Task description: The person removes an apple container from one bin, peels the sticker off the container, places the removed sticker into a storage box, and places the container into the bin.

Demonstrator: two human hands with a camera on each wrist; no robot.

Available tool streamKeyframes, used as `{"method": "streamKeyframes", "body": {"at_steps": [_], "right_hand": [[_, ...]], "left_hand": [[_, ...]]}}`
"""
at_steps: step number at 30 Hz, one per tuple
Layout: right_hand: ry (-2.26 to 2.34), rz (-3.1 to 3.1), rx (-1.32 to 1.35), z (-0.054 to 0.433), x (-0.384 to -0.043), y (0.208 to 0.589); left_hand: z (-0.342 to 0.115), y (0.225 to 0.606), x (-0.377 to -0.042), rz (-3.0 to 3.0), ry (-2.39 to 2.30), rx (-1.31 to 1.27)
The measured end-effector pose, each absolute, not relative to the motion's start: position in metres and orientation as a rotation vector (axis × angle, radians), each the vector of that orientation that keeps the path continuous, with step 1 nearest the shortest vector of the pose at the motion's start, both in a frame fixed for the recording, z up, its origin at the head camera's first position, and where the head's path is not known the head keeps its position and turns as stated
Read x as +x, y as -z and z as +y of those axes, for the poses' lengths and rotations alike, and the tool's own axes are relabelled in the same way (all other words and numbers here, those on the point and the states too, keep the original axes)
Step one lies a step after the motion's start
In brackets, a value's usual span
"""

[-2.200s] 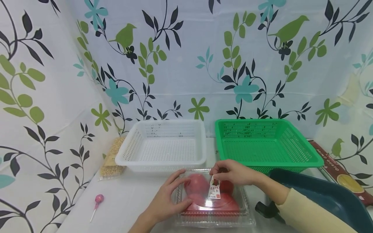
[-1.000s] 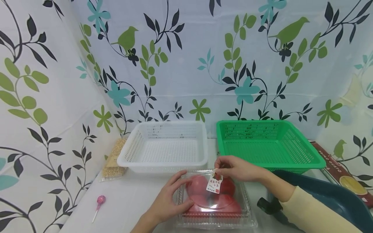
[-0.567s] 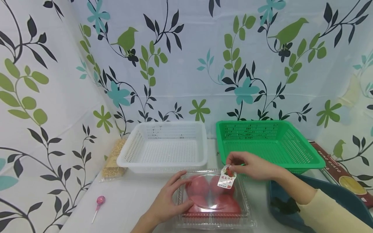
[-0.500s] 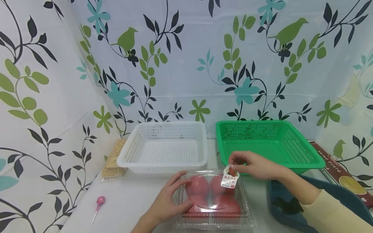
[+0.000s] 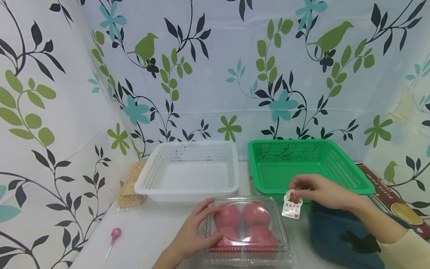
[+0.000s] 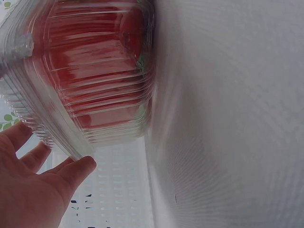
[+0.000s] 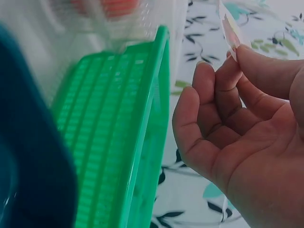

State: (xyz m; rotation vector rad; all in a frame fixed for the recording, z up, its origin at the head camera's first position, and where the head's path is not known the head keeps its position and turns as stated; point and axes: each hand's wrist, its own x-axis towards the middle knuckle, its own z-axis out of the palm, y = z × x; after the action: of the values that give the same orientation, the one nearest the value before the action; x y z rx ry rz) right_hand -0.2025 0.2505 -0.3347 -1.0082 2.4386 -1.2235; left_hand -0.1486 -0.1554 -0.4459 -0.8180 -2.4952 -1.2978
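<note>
A clear lidded plastic box (image 5: 248,257) holding several round red tomatoes (image 5: 230,216) sits at the front of the table. My left hand (image 5: 193,231) touches its left side with spread fingers. In the left wrist view, the fingertips lie along the rim of the box (image 6: 61,118). Apart from the lid, to its right, my right hand (image 5: 322,190) pinches a small white sticker label (image 5: 291,207) with a red fruit picture and red characters. The label hangs down from the thumb and index finger. In the right wrist view, the sticker label (image 7: 232,28) shows edge-on.
Behind the box stand a white basket (image 5: 186,195) and a green basket (image 5: 254,175). A dark blue basin (image 5: 332,235) is at right, partly under my right arm. Beyond it lies a dark red packet (image 5: 386,194). At left are a bag of kernels (image 5: 130,194) and a pink lollipop (image 5: 115,232).
My right hand has pulled the sticker label off the lid and carried it right, past the box's edge. The tomatoes under it now show fully. My left hand keeps its place.
</note>
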Motion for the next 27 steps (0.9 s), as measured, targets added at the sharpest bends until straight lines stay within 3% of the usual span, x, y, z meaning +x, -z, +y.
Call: {"method": "streamKeyframes", "body": {"at_steps": [27], "right_hand": [[1.130,2.389,-0.967,0.336,-0.197,0.365]], "left_hand": [[-0.156,0.445,-0.149,-2.505,1.306,-0.810]]}}
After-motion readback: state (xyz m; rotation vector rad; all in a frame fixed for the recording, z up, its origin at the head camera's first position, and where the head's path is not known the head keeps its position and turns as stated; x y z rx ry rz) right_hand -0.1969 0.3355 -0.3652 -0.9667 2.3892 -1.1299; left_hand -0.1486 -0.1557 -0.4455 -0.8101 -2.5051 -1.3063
